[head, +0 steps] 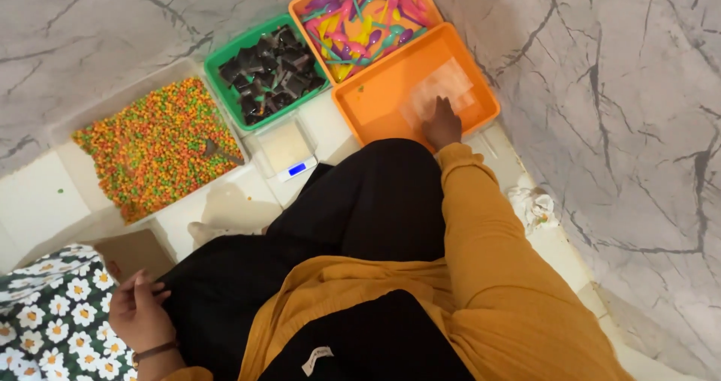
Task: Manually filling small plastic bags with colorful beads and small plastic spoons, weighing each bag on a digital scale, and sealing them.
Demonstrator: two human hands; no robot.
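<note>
Right hand (441, 124): upper centre of the frame, reaching into the orange tray (375, 99), fingers spread flat on a stack of clear plastic bags (439, 88) lying in the tray's right half. Whether it grips a bag cannot be told.

Left hand (139, 313): lower left, resting on the black-clad knee, fingers loosely curled, holding nothing.

Adjacent items: an orange tray of coloured plastic spoons (360, 16) at top centre; a green tray of dark packets (269, 69) to its left; a clear tray of orange, green and yellow beads (154, 144) at left; a small white scale (289, 152) below the green tray.
</note>
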